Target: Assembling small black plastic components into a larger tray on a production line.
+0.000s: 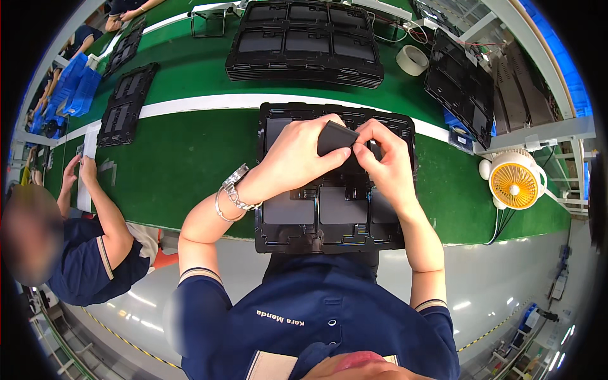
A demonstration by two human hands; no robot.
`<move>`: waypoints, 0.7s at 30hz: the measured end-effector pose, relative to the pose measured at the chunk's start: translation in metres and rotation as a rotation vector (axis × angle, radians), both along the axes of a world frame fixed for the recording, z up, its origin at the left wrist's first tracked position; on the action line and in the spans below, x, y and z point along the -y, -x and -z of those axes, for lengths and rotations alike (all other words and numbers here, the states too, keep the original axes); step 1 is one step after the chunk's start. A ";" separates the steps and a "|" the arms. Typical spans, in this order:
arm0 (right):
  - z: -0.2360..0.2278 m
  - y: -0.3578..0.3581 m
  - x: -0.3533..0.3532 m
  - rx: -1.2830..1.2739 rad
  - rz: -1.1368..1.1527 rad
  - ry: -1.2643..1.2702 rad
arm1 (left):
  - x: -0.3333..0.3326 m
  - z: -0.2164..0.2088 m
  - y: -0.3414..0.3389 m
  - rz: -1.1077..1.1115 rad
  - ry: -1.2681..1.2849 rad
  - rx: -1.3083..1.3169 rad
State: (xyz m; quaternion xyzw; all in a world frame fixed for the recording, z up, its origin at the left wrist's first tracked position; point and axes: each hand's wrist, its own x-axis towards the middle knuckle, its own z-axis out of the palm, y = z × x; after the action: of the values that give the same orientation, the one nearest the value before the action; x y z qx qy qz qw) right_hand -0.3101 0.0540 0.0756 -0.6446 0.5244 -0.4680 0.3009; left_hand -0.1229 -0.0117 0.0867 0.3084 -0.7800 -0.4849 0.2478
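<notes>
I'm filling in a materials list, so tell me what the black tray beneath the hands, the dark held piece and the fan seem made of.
Black tray: likely molded plastic, glossy; its ridges catch bright highlights.
Dark piece: matte, with little shine; plastic, foam or coated metal, can't tell.
Fan: probably hard plastic; smooth pale housing, though the orange front's material is less certain.

Showing a smooth, matt face on the dark piece point(334, 139) in the left hand point(308, 151). Reflecting light off glossy plastic on the tray point(294, 240) beneath. Gleaming in polished metal on the wristband point(232, 192) behind that hand. Presenting smooth plastic on the fan point(514, 185) right of the right hand point(387, 156).
</notes>
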 end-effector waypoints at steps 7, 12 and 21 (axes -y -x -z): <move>-0.003 0.001 -0.002 0.239 -0.034 -0.187 | 0.008 0.012 -0.002 -0.010 0.009 -0.105; -0.004 0.002 -0.003 0.373 -0.067 -0.287 | 0.009 0.013 -0.001 -0.009 -0.047 -0.140; 0.002 -0.008 -0.004 0.513 -0.018 -0.220 | 0.006 0.021 0.002 -0.056 -0.062 -0.228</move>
State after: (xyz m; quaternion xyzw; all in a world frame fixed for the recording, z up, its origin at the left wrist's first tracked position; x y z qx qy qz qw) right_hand -0.3020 0.0580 0.0741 -0.4733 0.4731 -0.5533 0.4960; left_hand -0.1249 -0.0181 0.0659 0.2806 -0.7224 -0.5336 0.3386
